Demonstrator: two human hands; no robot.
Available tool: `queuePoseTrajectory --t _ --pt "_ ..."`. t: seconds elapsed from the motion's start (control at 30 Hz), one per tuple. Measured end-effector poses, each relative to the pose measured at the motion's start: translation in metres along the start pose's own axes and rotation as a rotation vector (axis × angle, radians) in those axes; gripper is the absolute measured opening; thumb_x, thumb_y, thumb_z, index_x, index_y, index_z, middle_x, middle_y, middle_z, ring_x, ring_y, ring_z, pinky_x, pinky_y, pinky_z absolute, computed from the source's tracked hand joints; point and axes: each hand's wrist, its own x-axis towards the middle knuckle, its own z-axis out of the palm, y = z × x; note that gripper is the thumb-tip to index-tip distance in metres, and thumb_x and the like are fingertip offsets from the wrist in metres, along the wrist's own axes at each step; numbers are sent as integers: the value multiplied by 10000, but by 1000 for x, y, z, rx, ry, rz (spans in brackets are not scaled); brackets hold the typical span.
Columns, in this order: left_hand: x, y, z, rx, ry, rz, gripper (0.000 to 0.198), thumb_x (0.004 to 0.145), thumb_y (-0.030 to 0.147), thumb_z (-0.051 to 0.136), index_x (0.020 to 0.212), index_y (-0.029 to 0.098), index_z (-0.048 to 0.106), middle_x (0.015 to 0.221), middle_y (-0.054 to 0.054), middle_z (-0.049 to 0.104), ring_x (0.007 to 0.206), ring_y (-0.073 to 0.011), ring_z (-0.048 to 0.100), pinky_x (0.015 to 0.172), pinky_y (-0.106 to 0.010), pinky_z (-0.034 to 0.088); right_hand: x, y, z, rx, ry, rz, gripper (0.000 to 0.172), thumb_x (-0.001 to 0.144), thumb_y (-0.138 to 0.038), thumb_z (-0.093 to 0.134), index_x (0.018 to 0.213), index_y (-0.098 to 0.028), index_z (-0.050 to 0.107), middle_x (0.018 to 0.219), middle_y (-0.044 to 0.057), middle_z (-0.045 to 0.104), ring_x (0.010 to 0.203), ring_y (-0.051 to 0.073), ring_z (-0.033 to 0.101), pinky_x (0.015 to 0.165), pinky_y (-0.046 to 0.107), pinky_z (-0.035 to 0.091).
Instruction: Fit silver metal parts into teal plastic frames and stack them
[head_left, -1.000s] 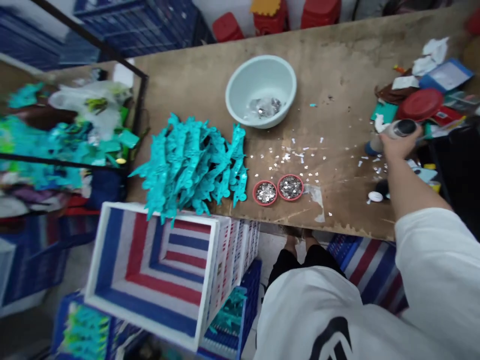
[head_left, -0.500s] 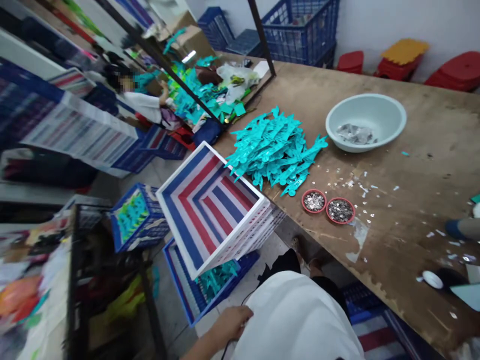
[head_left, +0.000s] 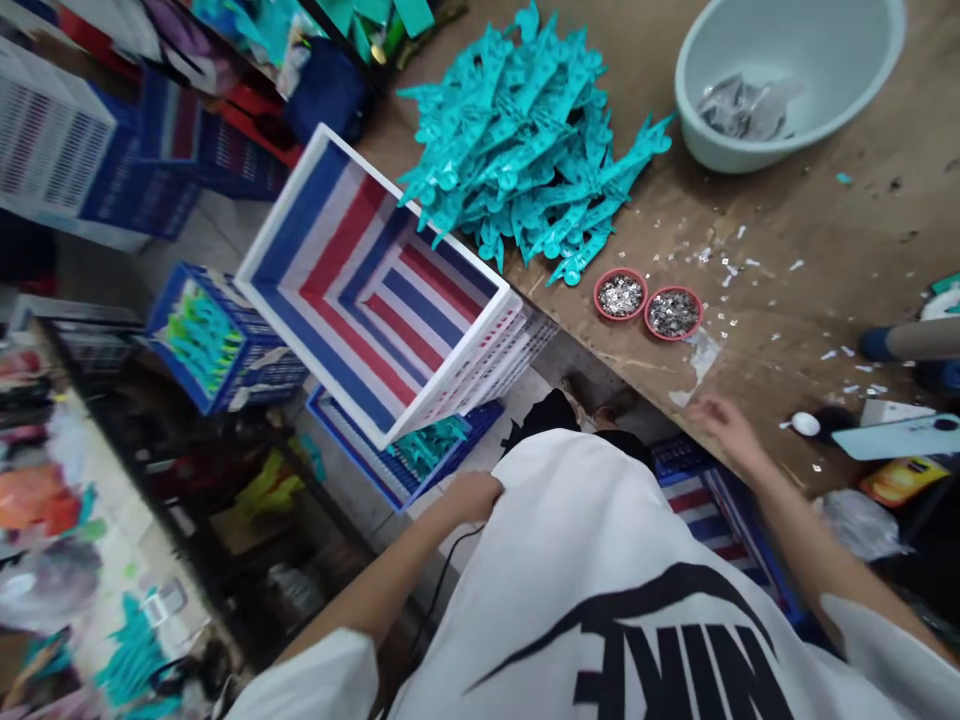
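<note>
My left hand (head_left: 474, 497) is closed at the side edge of the white T-shirt (head_left: 600, 560), its fingers curled against the cloth. Over the table's front edge, my right hand (head_left: 721, 425) hovers with loosely bent fingers, slightly blurred, with nothing visible in it. Nearest to it are two small red dishes, one dish (head_left: 620, 295) and another dish (head_left: 673, 313), both full of tiny metal pieces. Behind them is a heap of turquoise plastic parts (head_left: 525, 150). A white crate (head_left: 495, 355) with a striped lining stands left of the table, atop a stack.
The pale basin (head_left: 787, 140) on the brown table (head_left: 810, 220) holds a clear bag. Small metal bits are scattered nearby. A phone (head_left: 892, 437) lies at the right. Blue crates, including one crate (head_left: 262, 345) with turquoise and yellow parts, stand on the floor.
The view has tilted down and come closer, so more of the T-shirt shows. My right hand has come into view by the table edge; my left hand stays at the T-shirt.
</note>
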Motion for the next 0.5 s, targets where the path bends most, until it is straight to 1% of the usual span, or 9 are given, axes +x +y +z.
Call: queuePoseTrajectory --t 0.03,0.07,0.1,0.13,0.2,0.27,0.33,0.4,0.5 --pt "-1 0 -6 19 -2 10 329 1093 195 675 1251 152 961 1351 -281 924 1342 -453 896 1111 -486 688 -22 13 31 -7 -127 20 529 628 -685 980 986 -335 809 1006 156 894 888 366 840 766 536 703" --pt "-1 0 -11 34 -6 23 311 1080 174 693 1223 151 968 1343 -275 929 1329 -445 903 1105 -472 690 -42 25 59 -18 -218 33 497 625 -670 963 940 -310 829 908 121 874 825 359 826 769 559 721" --pt "0 -1 -18 46 -10 40 300 1062 148 706 1204 147 970 1334 -272 932 1316 -440 907 1092 -462 690 -58 36 81 -33 -267 33 457 615 -623 962 902 -290 838 864 98 858 825 357 823 845 607 743" --pt "1 -3 -23 55 -15 57 297 1042 126 716 1196 137 969 1327 -275 933 1305 -442 908 1076 -459 688 -71 46 98 -48 -290 30 415 596 -565 970 865 -279 836 852 84 848 853 357 823 946 657 746" --pt "5 -12 -34 68 -23 93 295 1012 107 729 1195 108 961 1332 -298 925 1298 -460 900 1064 -469 677 -85 62 115 -66 -288 28 372 586 -466 977 871 -272 838 917 82 862 950 361 827 1138 707 702" --pt "10 -26 -42 78 -31 138 271 1000 128 753 1180 97 953 1353 -307 918 1314 -466 885 1093 -470 659 -87 76 113 -62 -236 41 379 655 -446 971 971 -276 850 1060 102 894 1054 358 834 1229 678 666" --pt "13 -43 -51 96 -45 189 223 997 161 771 1120 106 949 1351 -288 924 1321 -454 877 1137 -457 640 -86 87 100 -40 -119 58 389 777 -487 936 1093 -282 835 1206 124 903 1151 349 838 1253 630 658" --pt "13 -58 -63 137 -60 237 203 995 193 761 1055 125 943 1317 -254 939 1300 -441 881 1156 -449 639 -93 97 82 -10 69 80 394 859 -528 885 1154 -282 797 1268 139 894 1224 346 832 1269 602 648" --pt "8 -72 -86 239 -85 314 282 968 240 715 1078 148 957 1278 -217 955 1232 -429 896 1131 -466 680 -130 117 73 62 419 156 373 871 -543 821 1117 -274 742 1150 124 871 1171 338 819 1224 581 658"
